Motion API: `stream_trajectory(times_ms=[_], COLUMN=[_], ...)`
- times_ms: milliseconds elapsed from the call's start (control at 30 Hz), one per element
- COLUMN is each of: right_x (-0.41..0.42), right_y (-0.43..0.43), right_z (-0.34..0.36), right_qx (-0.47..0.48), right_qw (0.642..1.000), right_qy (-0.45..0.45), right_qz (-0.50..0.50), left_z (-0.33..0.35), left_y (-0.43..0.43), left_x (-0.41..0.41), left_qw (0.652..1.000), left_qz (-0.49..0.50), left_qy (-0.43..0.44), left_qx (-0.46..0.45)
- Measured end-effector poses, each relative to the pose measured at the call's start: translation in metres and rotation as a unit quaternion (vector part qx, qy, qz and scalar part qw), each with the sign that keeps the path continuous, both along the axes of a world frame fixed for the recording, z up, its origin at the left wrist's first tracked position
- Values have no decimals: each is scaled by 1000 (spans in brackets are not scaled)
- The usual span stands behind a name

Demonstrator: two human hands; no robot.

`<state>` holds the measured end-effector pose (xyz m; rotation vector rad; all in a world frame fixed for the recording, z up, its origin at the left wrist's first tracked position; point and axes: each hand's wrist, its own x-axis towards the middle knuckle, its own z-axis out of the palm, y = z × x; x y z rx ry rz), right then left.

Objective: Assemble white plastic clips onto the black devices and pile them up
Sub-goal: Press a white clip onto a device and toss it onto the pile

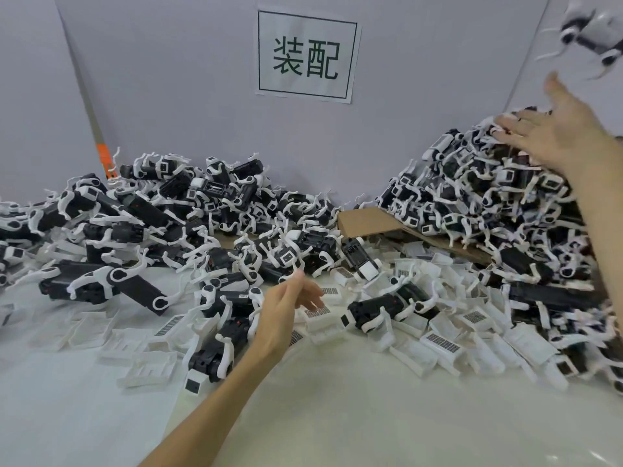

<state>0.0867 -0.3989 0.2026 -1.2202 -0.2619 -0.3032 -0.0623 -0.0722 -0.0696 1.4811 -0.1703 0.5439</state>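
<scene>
Overhead, top right: one black device [596,32] with white arms is in mid-air, blurred, touching nothing. It is above and just beyond the right hand [553,136].

Right hand: raised, palm up and open, fingers [512,126] spread apart, holding nothing. It sits over the crest of the tall pile [488,203] of black-and-white devices at the right, which slopes down from the wall corner toward the counter [337,416].

Left hand [286,315]: stretched forward at centre, its fingers [310,294] loosely curved and slightly apart, gripping nothing. It hovers over loose white clips [438,345], many with barcode stickers, scattered flat across the counter from centre to right. Cannot tell whether the fingertips touch the clip below them.

Near the left hand: one device [387,308] lies just to its right, another [215,352] just to its left, both on top of the clips.

Left and back: a lower heap [135,214] of devices runs along the wall [168,79].

Between heap and pile: a brown cardboard flap [371,220], partly buried under the right pile.

On the wall: a paper sign [306,57] with two printed characters in a black frame.
</scene>
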Motion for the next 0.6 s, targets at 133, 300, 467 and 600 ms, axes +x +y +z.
stream_trajectory(times_ms=[133, 300, 467, 600], right_x=[-3, -18, -12, -33], right_y=[37, 118, 220, 310], right_z=[-19, -95, -114, -135], right_qx=[-237, -471, -609, -609], right_qw=[969, 881, 785, 773], right_qy=[-10, -16, -28, -124], right_qz=[-71, 44, 114, 129], left_z=[-1, -7, -4, -5], left_y=[3, 5, 6, 3], left_x=[5, 7, 5, 3], left_qw=[999, 995, 989, 985], left_qz=[33, 55, 31, 18], left_qy=[9, 79, 137, 129], left_qx=[-5, 22, 49, 116])
